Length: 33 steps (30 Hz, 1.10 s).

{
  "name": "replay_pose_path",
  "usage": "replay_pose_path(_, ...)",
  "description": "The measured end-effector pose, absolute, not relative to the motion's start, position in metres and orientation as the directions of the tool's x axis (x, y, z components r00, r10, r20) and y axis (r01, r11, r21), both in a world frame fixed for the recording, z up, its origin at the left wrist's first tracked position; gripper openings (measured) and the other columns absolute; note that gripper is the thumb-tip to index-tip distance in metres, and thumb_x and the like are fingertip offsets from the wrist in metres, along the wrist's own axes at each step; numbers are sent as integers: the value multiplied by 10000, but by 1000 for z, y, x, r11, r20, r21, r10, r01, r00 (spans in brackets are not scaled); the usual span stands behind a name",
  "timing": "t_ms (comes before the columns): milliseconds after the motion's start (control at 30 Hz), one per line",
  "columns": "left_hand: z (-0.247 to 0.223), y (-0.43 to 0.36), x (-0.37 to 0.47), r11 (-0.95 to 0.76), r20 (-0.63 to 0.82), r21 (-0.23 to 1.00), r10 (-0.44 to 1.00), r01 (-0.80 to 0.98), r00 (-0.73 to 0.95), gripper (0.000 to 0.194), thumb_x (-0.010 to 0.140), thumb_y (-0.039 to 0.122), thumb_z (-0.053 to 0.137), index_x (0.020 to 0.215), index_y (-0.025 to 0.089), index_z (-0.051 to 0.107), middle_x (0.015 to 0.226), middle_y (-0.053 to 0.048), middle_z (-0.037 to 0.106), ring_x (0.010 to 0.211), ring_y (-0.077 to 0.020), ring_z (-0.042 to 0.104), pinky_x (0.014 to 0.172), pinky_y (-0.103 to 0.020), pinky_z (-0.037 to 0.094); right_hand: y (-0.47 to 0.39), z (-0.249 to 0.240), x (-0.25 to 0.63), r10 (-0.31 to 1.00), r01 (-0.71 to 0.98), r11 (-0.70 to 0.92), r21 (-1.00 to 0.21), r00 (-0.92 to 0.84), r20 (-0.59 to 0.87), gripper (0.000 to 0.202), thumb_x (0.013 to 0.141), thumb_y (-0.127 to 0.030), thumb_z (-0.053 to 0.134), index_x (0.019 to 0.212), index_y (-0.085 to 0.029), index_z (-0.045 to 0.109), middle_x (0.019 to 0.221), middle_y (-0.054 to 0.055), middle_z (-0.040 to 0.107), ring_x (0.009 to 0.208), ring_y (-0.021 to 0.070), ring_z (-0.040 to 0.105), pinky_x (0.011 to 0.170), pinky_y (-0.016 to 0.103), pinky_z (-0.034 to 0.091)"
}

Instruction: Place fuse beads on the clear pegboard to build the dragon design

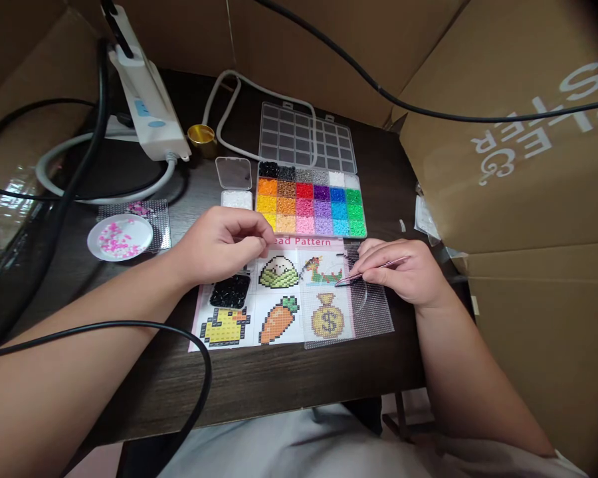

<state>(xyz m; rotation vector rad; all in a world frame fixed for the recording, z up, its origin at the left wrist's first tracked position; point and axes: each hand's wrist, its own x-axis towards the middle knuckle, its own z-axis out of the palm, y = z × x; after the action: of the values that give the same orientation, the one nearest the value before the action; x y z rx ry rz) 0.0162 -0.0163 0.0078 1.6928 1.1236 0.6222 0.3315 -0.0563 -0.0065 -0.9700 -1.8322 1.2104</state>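
My right hand (396,269) grips a pair of thin pink tweezers (351,277), whose tips point left over the dragon picture on the bead pattern sheet (255,325). Under them a clear pegboard (379,312) overlaps the sheet's right side; a few coloured beads seem to sit on the dragon. My left hand (229,242) hovers above the sheet's upper left, thumb and forefinger pinched together; whatever is between them is hidden. Just below it lies a small box of black beads (230,292).
Behind the sheet stands a sorted bead case (311,199), its clear lid (309,136) folded back. A small box of white beads (236,199) is beside it. At left are a white dish (97,239) of pink beads, a power strip (152,99) and cables. Cardboard walls (528,199) surround the table.
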Motion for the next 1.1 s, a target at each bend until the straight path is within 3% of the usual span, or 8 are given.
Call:
replay_pose_path(433, 4, -16, 16, -115, -71, 919, 893, 378, 444, 110, 694, 219, 586, 709, 183, 689, 653, -30, 693, 598, -151, 599, 584, -267, 459, -56, -4, 330, 873, 164, 309, -937, -439, 211, 153, 824, -155, 792, 900, -281, 835, 848, 39, 808, 779, 190, 691, 761, 368, 557)
replay_pose_path(733, 2, -16, 14, -165, -34, 907, 887, 386, 461, 142, 710, 200, 551, 737, 171, 687, 655, -24, 697, 599, -136, 606, 583, -241, 464, -54, -4, 309, 936, 222, 342, -913, -167, 310, 119, 845, -174, 769, 875, -271, 831, 864, 34, 803, 803, 181, 727, 741, 335, 585)
replay_pose_path(1100, 6, -15, 15, -156, -39, 911, 889, 383, 457, 153, 698, 197, 547, 739, 163, 691, 649, -20, 703, 589, -120, 599, 574, -221, 459, -51, -9, 301, 938, 263, 334, -905, -184, 292, 105, 841, -186, 764, 860, -270, 824, 838, 24, 796, 793, 165, 726, 706, 304, 588)
